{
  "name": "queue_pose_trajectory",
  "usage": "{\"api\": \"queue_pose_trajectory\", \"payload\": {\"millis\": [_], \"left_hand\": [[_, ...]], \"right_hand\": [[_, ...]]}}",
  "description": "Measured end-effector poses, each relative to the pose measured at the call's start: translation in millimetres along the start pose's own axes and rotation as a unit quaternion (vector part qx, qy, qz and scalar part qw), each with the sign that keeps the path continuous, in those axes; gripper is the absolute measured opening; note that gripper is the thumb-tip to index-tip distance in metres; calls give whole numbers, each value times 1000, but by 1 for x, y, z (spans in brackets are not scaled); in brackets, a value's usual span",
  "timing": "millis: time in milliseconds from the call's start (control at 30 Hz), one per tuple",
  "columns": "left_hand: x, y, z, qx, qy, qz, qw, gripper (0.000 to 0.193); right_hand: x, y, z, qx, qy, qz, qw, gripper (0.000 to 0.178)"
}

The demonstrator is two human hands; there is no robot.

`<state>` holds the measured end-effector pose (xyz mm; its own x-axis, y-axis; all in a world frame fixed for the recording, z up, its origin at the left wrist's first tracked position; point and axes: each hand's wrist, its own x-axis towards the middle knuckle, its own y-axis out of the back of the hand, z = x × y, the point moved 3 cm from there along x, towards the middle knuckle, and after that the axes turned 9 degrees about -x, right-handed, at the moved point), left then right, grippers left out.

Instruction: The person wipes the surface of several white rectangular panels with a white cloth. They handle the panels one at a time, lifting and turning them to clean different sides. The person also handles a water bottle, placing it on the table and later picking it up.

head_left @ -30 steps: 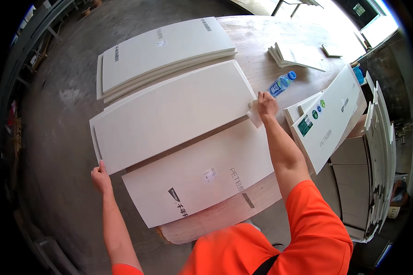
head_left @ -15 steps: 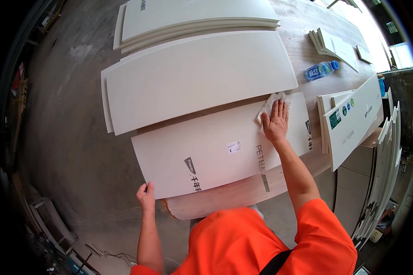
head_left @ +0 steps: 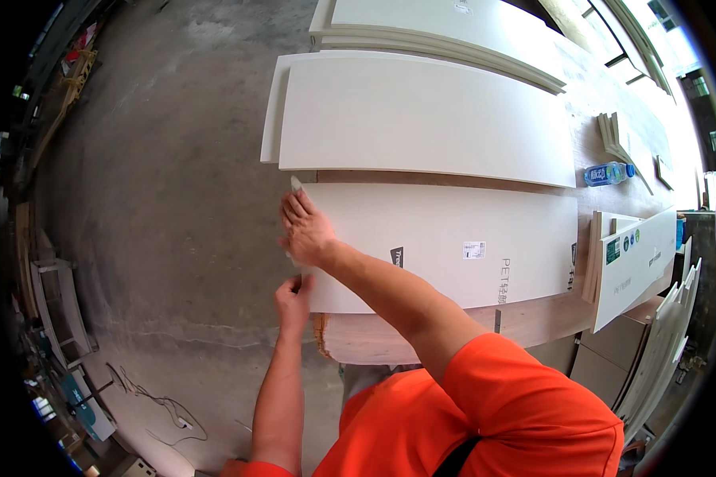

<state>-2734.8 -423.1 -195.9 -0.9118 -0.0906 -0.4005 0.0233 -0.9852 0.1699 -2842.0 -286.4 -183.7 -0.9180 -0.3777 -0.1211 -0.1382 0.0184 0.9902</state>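
A long white panel [head_left: 429,230] with dark printed marks and a small label lies in front of me on the wooden table. At its left end, my right hand [head_left: 306,232] reaches across and presses a folded white cloth [head_left: 296,184] against the end edge. Most of the cloth is hidden under the palm and fingers. My left hand [head_left: 294,300] is just below, fingers closed on the panel's near left corner. The fingertips behind the edge are partly hidden.
Beyond lie another white panel stack [head_left: 422,115] and a further stack [head_left: 445,28]. To the right are a water bottle [head_left: 608,173], small panel pieces [head_left: 624,143] and printed boards [head_left: 632,262]. The table's rough left edge [head_left: 320,338] overhangs the concrete floor [head_left: 175,199].
My right hand has swept the cloth from the panel's far right area to its left end. My left hand stays at the near left corner. The view has shifted left.
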Motion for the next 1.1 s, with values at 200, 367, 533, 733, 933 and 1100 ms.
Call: {"api": "queue_pose_trajectory", "payload": {"millis": [200,367,533,733,933,1100], "left_hand": [[-19,46,-42,-33,117,-88,989,26],[-23,43,-42,-85,134,-73,985,36],[-33,3,-6,292,-86,-127,944,85],[-49,-10,19,369,-101,-192,904,107],[-36,6,-10,285,-89,-203,933,89],[-12,41,-48,171,45,-203,963,47]], "right_hand": [[-125,-10,-31,96,-22,76,992,69],[-191,2,-65,65,-50,54,995,65],[-284,-23,30,59,-238,113,963,49],[-545,-60,218,-71,-608,210,763,21],[-638,-53,298,116,-824,64,550,32],[-634,-60,289,100,-800,98,583,31]]}}
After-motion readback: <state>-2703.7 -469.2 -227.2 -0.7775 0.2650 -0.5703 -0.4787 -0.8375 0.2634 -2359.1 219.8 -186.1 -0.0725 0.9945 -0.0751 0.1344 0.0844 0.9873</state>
